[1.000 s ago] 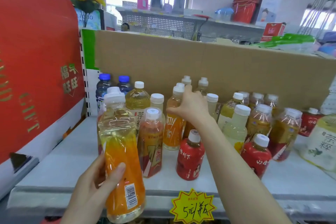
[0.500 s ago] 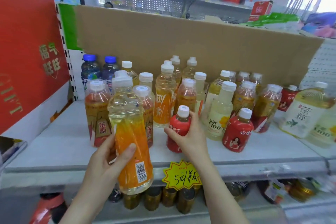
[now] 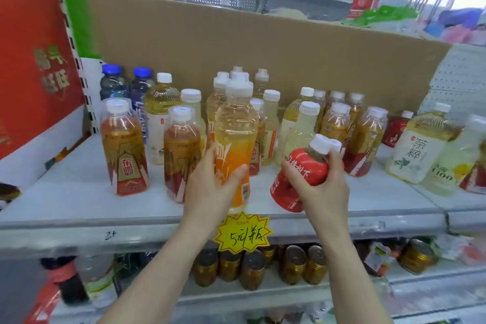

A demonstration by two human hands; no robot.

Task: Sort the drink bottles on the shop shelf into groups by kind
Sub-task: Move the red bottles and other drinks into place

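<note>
**While both hands hold bottles, the shelf is mixed up**

As far as I can tell, the sorting is only partly done. At the left of the shelf (image 3: 79, 200), two blue-cap bottles (image 3: 113, 81) stand together, behind brown bottles (image 3: 123, 147) marked "东鹏". The left hand (image 3: 210, 187) curls its fingers (image 3: 238, 171) round an orange bottle (image 3: 236, 139) at the front edge, above a tag (image 3: 243, 234) saying "5元/瓶". The right hand (image 3: 323, 187) grips a tilted red bottle (image 3: 297, 179). Farther right, kinds are jumbled; labels read "茶粹" and "C100".

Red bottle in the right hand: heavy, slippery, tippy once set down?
Red bottle shows liquid up to the neck, so probably hefty for its size. Squat and round: likely steady upright, apt to roll on its side. Glossy wrap may slip in the right hand.
</note>
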